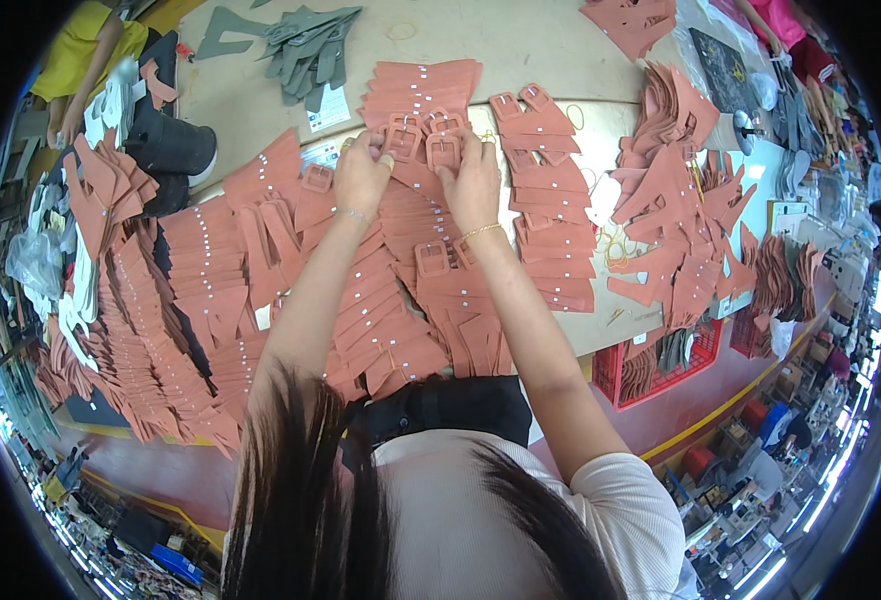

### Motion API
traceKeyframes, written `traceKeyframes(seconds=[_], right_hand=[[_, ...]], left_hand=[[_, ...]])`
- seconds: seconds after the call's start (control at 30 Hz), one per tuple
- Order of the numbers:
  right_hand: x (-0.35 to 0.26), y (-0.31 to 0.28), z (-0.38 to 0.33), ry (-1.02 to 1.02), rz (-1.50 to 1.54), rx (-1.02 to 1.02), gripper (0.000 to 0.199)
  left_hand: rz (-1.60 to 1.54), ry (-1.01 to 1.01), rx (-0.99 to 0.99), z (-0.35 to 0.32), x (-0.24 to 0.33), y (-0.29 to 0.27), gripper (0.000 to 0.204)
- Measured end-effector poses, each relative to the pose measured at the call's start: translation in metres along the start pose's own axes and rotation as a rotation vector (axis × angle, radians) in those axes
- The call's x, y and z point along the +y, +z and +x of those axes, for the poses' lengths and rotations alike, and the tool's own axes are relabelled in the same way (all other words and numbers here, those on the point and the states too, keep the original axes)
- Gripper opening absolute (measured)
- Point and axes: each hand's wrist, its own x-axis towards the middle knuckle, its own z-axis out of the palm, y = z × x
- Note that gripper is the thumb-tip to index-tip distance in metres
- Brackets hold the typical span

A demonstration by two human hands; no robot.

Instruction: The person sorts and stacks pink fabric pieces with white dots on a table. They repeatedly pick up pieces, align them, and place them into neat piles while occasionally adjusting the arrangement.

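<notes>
1. Lower left of the frame: overlapping coral strips (139,310) reach the table edge; a bump could probably send some sliding off.
2. Upper centre: the left hand (363,178) pinches a square buckle piece (402,141) in its fingertips; a grip this shallow could let it slip.
3. Just right of that, the right hand (473,185) grips a second buckle piece (444,152); dropped, it might blend into the same-coloured central stack (416,225).
4. Right of centre: rubber bands (616,246) lie loose near the right-hand strips (551,205) and could snag them.
</notes>
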Motion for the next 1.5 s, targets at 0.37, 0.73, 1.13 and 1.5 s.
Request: traceKeyframes(seconds=[0.37,0.73,1.13,1.5], right_hand=[[0.017,-0.087,-0.011,0.133,0.300,-0.494,0.029],[0.046,-0.040,-0.017,0.081,0.051,-0.234,0.037],[-0.004,-0.025,0.009,0.109,0.349,-0.383,0.036],[0.048,-0.059,-0.033,0.288,0.071,-0.450,0.038]], left_hand=[[-0.515,-0.260,-0.489,-0.048,-0.001,-0.035,0.040],[0.042,0.064,-0.189,-0.080,-0.011,-0.002,0.051],[-0.499,-0.324,-0.142,0.023,-0.038,0.011,0.035],[-0.349,-0.256,-0.165,0.026,-0.037,0.014,0.029]])
